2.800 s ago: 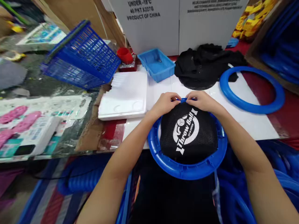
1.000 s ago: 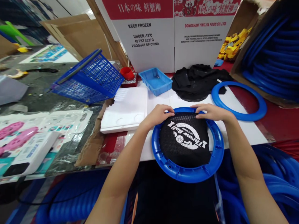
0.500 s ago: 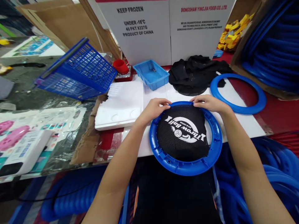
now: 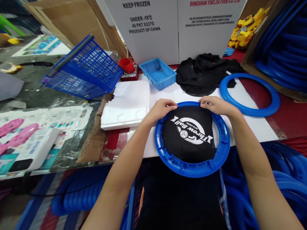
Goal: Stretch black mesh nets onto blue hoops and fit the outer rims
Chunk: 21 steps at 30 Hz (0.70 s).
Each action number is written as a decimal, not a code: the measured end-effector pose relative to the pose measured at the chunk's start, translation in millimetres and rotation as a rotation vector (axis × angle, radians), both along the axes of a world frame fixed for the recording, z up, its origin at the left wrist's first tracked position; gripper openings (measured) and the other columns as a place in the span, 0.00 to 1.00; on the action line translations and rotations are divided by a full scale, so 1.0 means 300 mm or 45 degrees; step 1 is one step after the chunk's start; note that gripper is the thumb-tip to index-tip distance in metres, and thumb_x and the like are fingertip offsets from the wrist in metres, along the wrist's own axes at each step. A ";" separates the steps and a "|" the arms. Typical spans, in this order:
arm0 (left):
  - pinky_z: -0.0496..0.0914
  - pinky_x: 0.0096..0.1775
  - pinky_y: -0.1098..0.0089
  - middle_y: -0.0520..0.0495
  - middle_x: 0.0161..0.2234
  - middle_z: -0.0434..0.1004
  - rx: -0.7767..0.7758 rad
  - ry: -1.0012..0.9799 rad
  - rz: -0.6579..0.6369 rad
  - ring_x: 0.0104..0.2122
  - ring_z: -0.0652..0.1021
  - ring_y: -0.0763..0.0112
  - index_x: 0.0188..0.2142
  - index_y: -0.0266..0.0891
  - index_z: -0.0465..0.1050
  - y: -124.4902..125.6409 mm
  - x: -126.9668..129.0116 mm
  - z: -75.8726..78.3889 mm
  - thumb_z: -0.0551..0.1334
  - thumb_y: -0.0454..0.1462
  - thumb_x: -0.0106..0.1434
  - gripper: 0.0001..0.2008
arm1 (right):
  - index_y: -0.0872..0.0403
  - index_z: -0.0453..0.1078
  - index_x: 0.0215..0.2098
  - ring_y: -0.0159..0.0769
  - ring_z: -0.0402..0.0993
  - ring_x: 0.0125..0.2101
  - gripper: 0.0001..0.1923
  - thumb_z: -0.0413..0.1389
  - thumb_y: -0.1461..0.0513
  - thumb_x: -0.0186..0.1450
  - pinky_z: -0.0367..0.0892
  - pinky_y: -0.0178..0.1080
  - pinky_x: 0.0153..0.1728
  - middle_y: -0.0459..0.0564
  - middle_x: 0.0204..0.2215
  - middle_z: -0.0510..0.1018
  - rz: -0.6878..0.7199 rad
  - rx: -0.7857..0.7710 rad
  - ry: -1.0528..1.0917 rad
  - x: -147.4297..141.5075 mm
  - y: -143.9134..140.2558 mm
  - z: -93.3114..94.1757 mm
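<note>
One left hand point(image 4: 160, 110), one right hand point(image 4: 216, 105), one blue plastic ring point(image 4: 192, 170) around black mesh point(image 4: 187, 151) at centre, one blue plastic tabletop ring point(image 4: 254, 112) at two o'clock, one blue plastic basket point(image 4: 87, 68) at ten

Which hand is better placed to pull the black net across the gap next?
Probably the right hand: it's on the held blue ring, nearer the gap beside the black net. The left hand is farther across.

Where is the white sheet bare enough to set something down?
Between the spare ring and front edge of the white sheet; a narrower strip lies between tray, foam slab and left hand. The back is crowded: tray and black cloth sit close.
</note>
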<state>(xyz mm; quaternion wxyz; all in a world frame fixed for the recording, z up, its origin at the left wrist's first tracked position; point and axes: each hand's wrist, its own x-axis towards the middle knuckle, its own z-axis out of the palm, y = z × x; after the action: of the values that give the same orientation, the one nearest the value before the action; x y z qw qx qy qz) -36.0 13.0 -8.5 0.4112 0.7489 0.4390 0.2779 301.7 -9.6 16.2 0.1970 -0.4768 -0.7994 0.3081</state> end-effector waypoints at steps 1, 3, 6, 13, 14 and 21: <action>0.77 0.48 0.59 0.43 0.42 0.89 -0.017 -0.013 0.016 0.42 0.83 0.62 0.42 0.42 0.87 -0.001 0.003 -0.003 0.68 0.41 0.67 0.09 | 0.49 0.79 0.38 0.50 0.79 0.51 0.15 0.57 0.49 0.71 0.71 0.53 0.59 0.54 0.53 0.84 0.030 -0.021 0.005 0.003 0.001 0.003; 0.77 0.49 0.58 0.42 0.42 0.89 -0.016 -0.016 0.065 0.42 0.83 0.61 0.42 0.41 0.87 -0.007 0.012 -0.009 0.69 0.42 0.67 0.09 | 0.49 0.78 0.38 0.50 0.78 0.52 0.15 0.56 0.49 0.71 0.70 0.53 0.61 0.54 0.54 0.83 0.091 -0.064 0.015 0.006 0.003 0.005; 0.76 0.50 0.57 0.43 0.41 0.89 0.045 0.004 0.144 0.42 0.84 0.60 0.40 0.41 0.87 -0.021 0.031 -0.017 0.70 0.42 0.67 0.09 | 0.49 0.78 0.37 0.51 0.78 0.51 0.13 0.56 0.51 0.70 0.70 0.54 0.60 0.54 0.54 0.83 0.070 -0.026 -0.003 -0.003 0.002 -0.002; 0.77 0.51 0.57 0.44 0.42 0.90 0.047 0.055 0.161 0.42 0.84 0.59 0.41 0.42 0.88 -0.026 0.040 -0.003 0.70 0.42 0.66 0.09 | 0.50 0.79 0.35 0.50 0.77 0.43 0.11 0.56 0.55 0.68 0.72 0.52 0.52 0.55 0.41 0.82 -0.058 0.098 -0.117 -0.006 0.000 -0.008; 0.77 0.50 0.57 0.44 0.42 0.90 0.031 0.059 0.127 0.42 0.84 0.59 0.41 0.42 0.88 -0.024 0.036 0.004 0.70 0.42 0.66 0.09 | 0.49 0.79 0.36 0.50 0.77 0.44 0.11 0.57 0.54 0.68 0.72 0.52 0.53 0.55 0.42 0.82 -0.029 0.065 -0.095 0.002 0.002 -0.006; 0.76 0.48 0.58 0.45 0.41 0.88 0.151 0.222 0.011 0.39 0.82 0.62 0.42 0.42 0.86 -0.044 0.037 0.051 0.66 0.36 0.68 0.08 | 0.50 0.78 0.35 0.49 0.76 0.41 0.13 0.57 0.52 0.68 0.71 0.50 0.49 0.54 0.38 0.82 -0.017 0.011 -0.052 -0.006 -0.001 -0.015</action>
<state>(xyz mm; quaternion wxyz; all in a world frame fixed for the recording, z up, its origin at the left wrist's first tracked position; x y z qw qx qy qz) -25.0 -0.3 6.9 0.3251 0.7915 0.4591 0.2388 300.1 -9.9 11.7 0.1847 -0.4875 -0.8012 0.2936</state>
